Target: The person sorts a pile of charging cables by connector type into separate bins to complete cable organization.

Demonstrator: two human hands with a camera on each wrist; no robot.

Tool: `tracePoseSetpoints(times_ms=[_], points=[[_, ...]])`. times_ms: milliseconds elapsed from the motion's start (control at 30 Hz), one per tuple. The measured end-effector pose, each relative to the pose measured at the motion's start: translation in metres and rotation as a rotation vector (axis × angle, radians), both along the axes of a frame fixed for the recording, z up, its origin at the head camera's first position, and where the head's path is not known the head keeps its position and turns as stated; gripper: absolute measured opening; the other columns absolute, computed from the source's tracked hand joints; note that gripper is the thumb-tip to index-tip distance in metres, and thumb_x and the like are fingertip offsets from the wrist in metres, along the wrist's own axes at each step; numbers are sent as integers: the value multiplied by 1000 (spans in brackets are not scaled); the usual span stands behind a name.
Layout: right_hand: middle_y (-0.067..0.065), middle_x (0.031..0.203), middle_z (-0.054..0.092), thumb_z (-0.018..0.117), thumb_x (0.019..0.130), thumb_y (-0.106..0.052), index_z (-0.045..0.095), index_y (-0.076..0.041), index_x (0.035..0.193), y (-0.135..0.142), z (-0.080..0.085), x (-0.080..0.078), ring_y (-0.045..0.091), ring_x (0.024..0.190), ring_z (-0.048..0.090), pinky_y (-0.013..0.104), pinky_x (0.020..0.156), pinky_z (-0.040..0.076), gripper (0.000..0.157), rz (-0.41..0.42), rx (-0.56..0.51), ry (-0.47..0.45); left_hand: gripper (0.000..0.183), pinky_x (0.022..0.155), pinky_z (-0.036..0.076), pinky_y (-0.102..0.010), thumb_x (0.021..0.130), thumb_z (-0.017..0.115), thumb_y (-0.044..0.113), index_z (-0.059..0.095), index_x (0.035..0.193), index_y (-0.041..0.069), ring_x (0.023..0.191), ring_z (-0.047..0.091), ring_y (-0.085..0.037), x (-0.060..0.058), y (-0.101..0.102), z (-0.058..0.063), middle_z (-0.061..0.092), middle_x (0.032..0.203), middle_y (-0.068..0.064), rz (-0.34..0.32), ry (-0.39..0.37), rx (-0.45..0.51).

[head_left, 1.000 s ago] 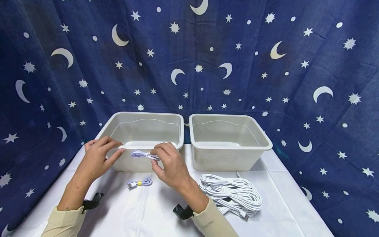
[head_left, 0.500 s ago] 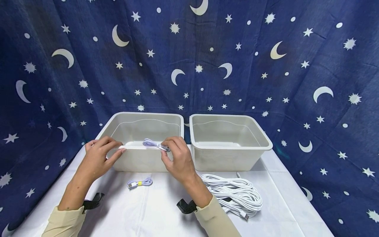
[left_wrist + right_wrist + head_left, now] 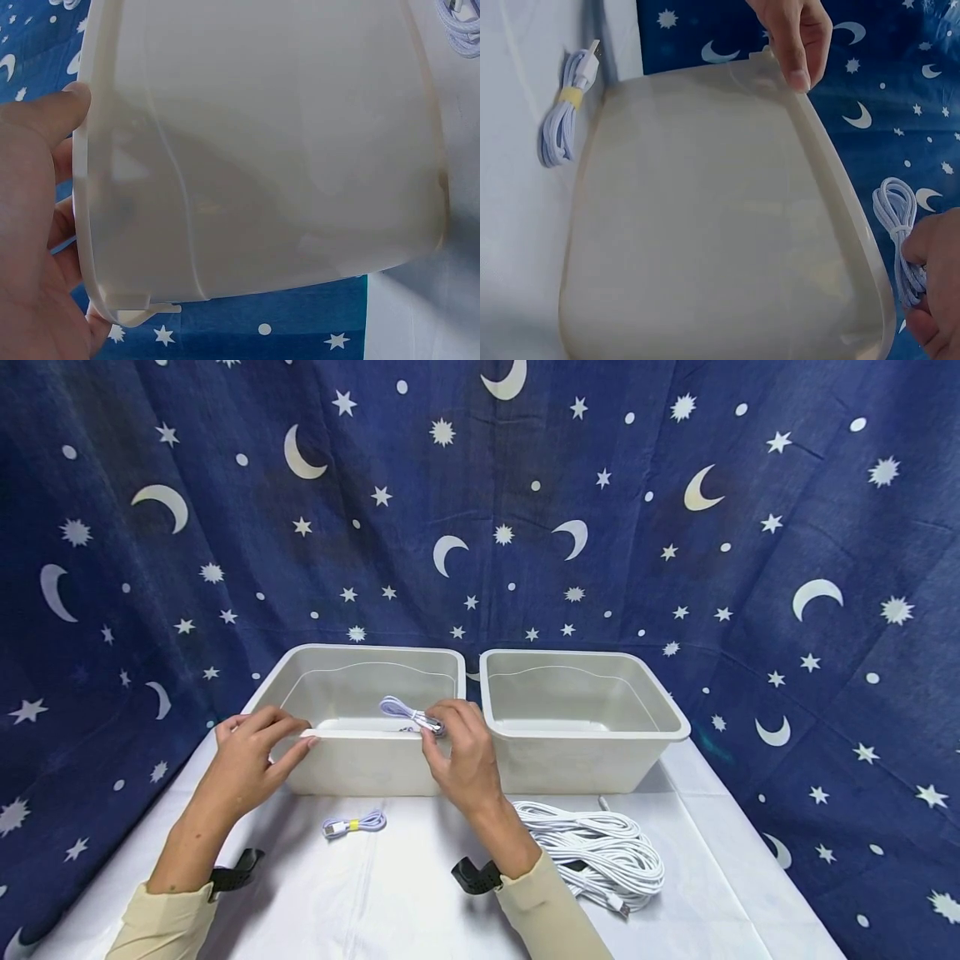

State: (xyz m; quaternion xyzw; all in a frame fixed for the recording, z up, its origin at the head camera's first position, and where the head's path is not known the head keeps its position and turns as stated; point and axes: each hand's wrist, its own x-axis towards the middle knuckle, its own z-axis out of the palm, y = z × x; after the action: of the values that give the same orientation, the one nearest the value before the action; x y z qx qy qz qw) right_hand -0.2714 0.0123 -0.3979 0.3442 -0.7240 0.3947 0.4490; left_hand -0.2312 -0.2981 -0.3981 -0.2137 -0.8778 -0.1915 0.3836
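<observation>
My right hand (image 3: 463,752) pinches a coiled lilac-white cable (image 3: 401,710) bound with a white tie. The coil hangs over the front rim of the left bin (image 3: 360,764), near its right end, loop end pointing left. In the right wrist view the tied cable (image 3: 897,214) shows beyond the bin's rim, partly covered by my fingers. My left hand (image 3: 247,756) grips the same bin's front rim near its left corner. Its thumb lies on the outer side in the left wrist view, the other fingers behind the rim. A second lilac cable (image 3: 367,820) with a yellow band lies before the bin.
A matching pale bin (image 3: 577,764) stands close on the right. In front of it lies a large heap of white cable (image 3: 592,852) with a USB plug. White cloth (image 3: 360,910) covers the table; a blue star-and-moon curtain (image 3: 517,477) hangs behind and at the sides.
My right hand has moved the tied cable up and to the right, from in front of the left bin to over its rim. My left hand stays on the rim.
</observation>
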Motion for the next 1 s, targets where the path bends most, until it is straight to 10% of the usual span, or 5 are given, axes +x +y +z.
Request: tracePoseSetpoints(times_ms=[1000], points=[[6, 109, 70, 81, 83, -1, 74, -4, 111, -4, 0, 8, 24, 103, 66, 32, 91, 55, 29, 35, 56, -13, 16, 91, 33, -64, 86, 85, 11, 78, 101, 8, 85, 64, -26, 2, 2, 2, 67, 98, -3, 3, -16, 9]])
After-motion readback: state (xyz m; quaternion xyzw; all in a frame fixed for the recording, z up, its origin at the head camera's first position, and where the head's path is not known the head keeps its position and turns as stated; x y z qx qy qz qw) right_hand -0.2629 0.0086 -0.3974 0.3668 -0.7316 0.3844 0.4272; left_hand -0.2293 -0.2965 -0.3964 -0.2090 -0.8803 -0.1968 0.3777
